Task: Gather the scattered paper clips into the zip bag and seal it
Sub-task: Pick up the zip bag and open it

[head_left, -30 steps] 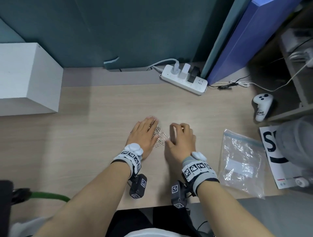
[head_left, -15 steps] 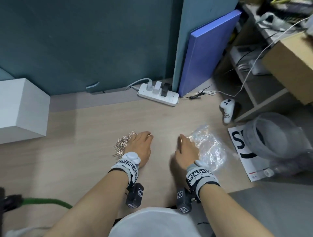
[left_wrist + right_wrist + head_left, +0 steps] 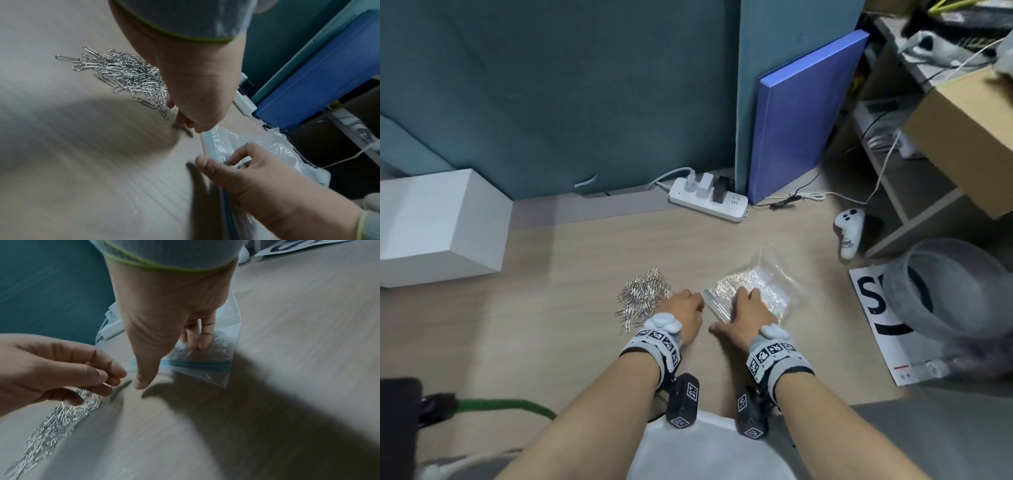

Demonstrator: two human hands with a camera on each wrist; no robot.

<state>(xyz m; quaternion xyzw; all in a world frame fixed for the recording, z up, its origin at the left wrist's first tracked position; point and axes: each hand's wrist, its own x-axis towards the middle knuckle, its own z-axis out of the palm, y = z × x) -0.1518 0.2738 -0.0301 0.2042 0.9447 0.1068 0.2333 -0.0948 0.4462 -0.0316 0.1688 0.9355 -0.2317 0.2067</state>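
Observation:
A pile of silver paper clips (image 3: 643, 297) (image 3: 125, 76) (image 3: 59, 418) lies on the wooden table (image 3: 544, 342). Just right of it is the clear zip bag (image 3: 763, 284) (image 3: 252, 142) (image 3: 228, 340) with its blue zip strip (image 3: 197, 364) turned toward me. My right hand (image 3: 746, 313) (image 3: 170, 318) lies over the bag's mouth, fingers (image 3: 198, 340) pressing the plastic, thumb spread onto the table. My left hand (image 3: 685, 313) (image 3: 197, 97) (image 3: 61, 369) hovers between pile and bag, fingers loosely curled, tips at the bag's near corner, holding nothing that I can see.
A white box (image 3: 438, 226) stands at the left, a power strip (image 3: 707, 202) at the back by the blue board (image 3: 801, 116). A white controller (image 3: 849, 236), a printed sheet (image 3: 876, 308) and a grey translucent tub (image 3: 955, 291) sit to the right.
Both hands left the clip pile. My right hand reached to the bag and slid it left, close to the pile. My left hand moved right, off the clips, to the bag's corner.

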